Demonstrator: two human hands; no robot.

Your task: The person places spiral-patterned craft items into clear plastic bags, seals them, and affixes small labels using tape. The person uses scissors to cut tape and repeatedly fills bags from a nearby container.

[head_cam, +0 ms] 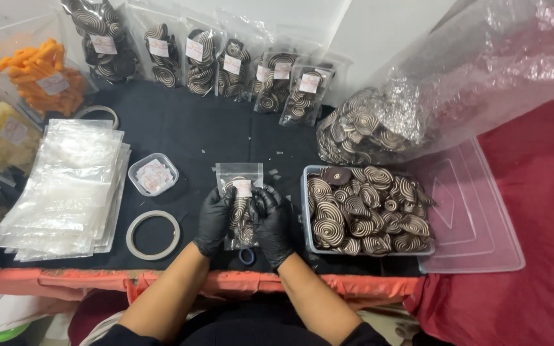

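Both hands wear black gloves and hold one small clear pouch (241, 182) of brown-and-cream spiral cookies, upright over the black tablecloth. My left hand (214, 218) grips its left side, and my right hand (274, 221) grips its right side. The pouch carries a small white label near its top. A clear tub (304, 211) of loose spiral cookies (367, 208) sits just right of my right hand.
A stack of empty clear pouches (65, 192) lies at left, beside a small tub of labels (153, 174) and a tape ring (153, 234). Filled cookie pouches (226, 61) line the back. A big plastic bag of cookies (360, 128) and a clear lid (476, 211) sit at right.
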